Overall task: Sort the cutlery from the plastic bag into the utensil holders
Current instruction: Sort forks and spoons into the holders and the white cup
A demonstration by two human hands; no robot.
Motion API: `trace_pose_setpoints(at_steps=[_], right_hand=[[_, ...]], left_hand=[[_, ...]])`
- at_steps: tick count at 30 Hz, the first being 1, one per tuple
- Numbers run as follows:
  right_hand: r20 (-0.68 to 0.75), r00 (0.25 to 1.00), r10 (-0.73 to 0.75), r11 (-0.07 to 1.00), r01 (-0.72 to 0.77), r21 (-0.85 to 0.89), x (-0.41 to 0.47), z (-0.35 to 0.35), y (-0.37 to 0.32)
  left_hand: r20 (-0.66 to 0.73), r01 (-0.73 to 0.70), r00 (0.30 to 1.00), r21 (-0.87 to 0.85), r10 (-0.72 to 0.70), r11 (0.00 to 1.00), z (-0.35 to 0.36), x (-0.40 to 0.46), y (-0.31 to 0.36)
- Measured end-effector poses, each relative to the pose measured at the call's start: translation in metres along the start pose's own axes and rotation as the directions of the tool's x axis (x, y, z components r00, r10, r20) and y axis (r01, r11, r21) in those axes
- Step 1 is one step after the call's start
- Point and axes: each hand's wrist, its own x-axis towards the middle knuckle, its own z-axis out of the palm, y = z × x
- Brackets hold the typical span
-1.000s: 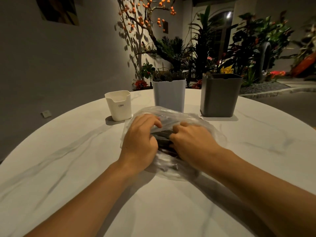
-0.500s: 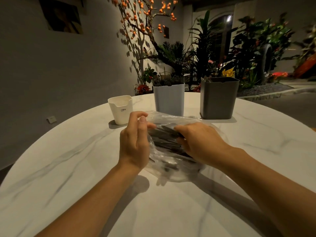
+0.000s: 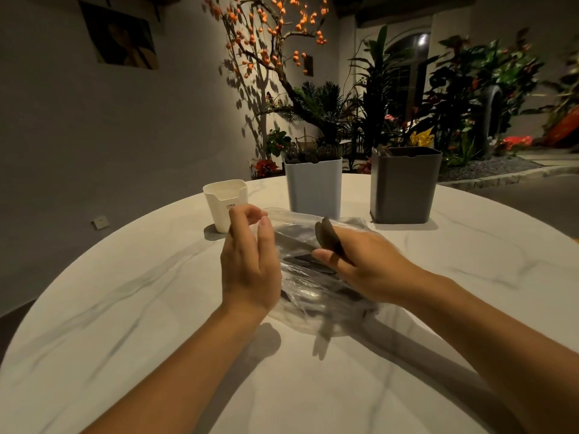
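A clear plastic bag (image 3: 308,296) of dark cutlery lies on the white marble table (image 3: 125,308) between my hands. My right hand (image 3: 366,267) grips a dark spoon (image 3: 326,236), its bowl sticking up above the bag. My left hand (image 3: 250,261) hovers at the bag's left edge, fingers relaxed and holding nothing. Behind the bag stand three holders: a small white one (image 3: 224,205) at the left, a light blue one (image 3: 313,187) in the middle, a dark grey one (image 3: 404,183) at the right.
The round table's far edge runs just behind the holders. Beyond it are potted plants, a branch with orange fruits and a grey wall. The light blue holder has dark items showing at its rim.
My right hand has drawn a dark spoon up out of the bag. My left hand has let go of the bag and lifted slightly.
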Motion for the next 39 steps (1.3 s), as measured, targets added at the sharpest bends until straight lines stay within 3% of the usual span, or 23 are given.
trace_pose_setpoints(at_steps=[3,6,9,11,13,16,18,22,26,35,39], right_hand=[[0.040,0.999,0.013,1.000,-0.014,0.021,-0.001,-0.001,-0.004],[0.046,0.998,0.050,0.986,-0.057,0.154,0.000,-0.002,-0.004],[0.014,0.997,0.081,0.964,-0.081,0.252,0.004,0.003,-0.005],[0.008,0.998,0.068,0.973,-0.068,0.220,0.006,0.006,-0.005],[-0.006,0.998,0.066,0.982,-0.064,0.176,0.008,0.007,-0.002],[-0.042,0.997,0.060,0.988,-0.053,0.142,0.010,0.008,0.000],[-0.049,0.998,0.042,0.991,-0.035,0.128,0.011,0.010,-0.001],[-0.121,0.991,0.053,0.985,-0.033,0.167,0.010,0.011,-0.007],[-0.085,0.996,0.029,0.958,-0.004,0.285,0.009,0.012,-0.006],[-0.108,0.991,0.081,0.933,-0.037,0.358,0.015,0.012,-0.005],[-0.116,0.992,0.051,0.916,0.000,0.402,0.018,0.009,-0.007]], left_hand=[[0.040,0.036,0.999,-0.067,-0.033,0.997,-0.001,0.001,0.002],[0.131,0.166,0.982,-0.231,-0.138,0.959,-0.004,0.004,0.001],[0.331,0.122,0.943,-0.237,-0.038,0.964,-0.004,-0.001,0.012],[0.466,0.079,0.884,-0.223,0.035,0.972,0.001,-0.007,0.022],[0.516,0.117,0.856,-0.267,0.039,0.957,0.007,-0.009,0.031],[0.540,0.231,0.842,-0.359,-0.001,0.904,0.013,-0.011,0.036],[0.525,0.217,0.851,-0.349,-0.001,0.912,0.014,-0.013,0.042],[0.352,0.189,0.934,-0.331,-0.065,0.924,0.016,-0.009,0.050],[0.248,0.231,0.958,-0.364,-0.146,0.902,0.013,0.007,0.051],[0.379,0.310,0.911,-0.367,-0.163,0.877,0.022,0.015,0.051],[0.369,0.340,0.909,-0.392,-0.193,0.855,0.024,0.021,0.053]])
